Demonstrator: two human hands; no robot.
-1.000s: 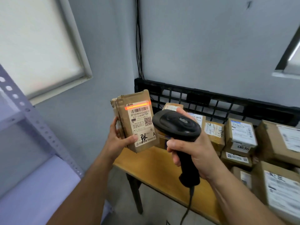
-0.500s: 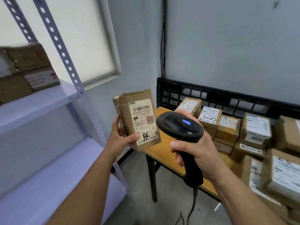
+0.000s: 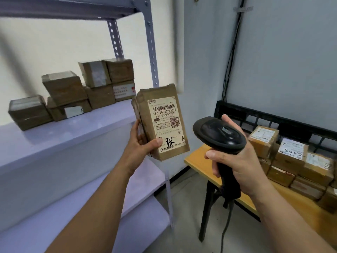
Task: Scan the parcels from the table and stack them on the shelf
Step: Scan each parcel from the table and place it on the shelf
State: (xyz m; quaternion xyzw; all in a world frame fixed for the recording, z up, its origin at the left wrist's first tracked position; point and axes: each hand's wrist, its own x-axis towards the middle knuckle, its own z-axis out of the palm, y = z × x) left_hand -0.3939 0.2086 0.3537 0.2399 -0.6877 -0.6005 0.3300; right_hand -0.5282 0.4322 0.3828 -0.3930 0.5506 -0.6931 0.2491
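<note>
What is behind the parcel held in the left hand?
Behind the parcel in the left hand run the shelf's perforated upright and shelf board. Where they join is covered, as is the parcel's own back.

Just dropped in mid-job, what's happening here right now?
A person holds a brown parcel upright in the left hand, with its label facing the camera. The right hand grips a black scanner beside it. No scan beam shows on the label. On the shelf at left, other parcels sit stacked. Boxes crowd the table at right.
</note>
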